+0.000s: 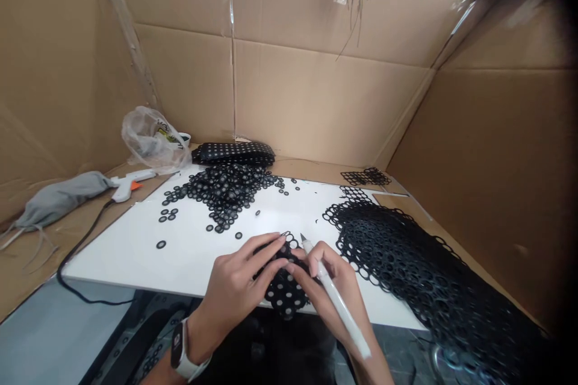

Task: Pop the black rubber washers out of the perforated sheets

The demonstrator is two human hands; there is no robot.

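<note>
In the head view my left hand pinches a black sheet with pale dots at the front edge of the white board. At its far end, part of this sheet is an open lattice of rings. My right hand holds a white pen-shaped craft knife, its dark pointed tip up and away from me, beside the sheet. The right thumb and fingertips also touch the sheet's right side. My fingers hide part of the sheet. Small black rings with grey centres lie heaped beyond my hands.
A large pile of black ring lattice spreads off the right edge. Dotted black strips are stacked at the back, near a plastic bag. A glue gun and grey cloth pouch lie left. Cardboard walls surround the board.
</note>
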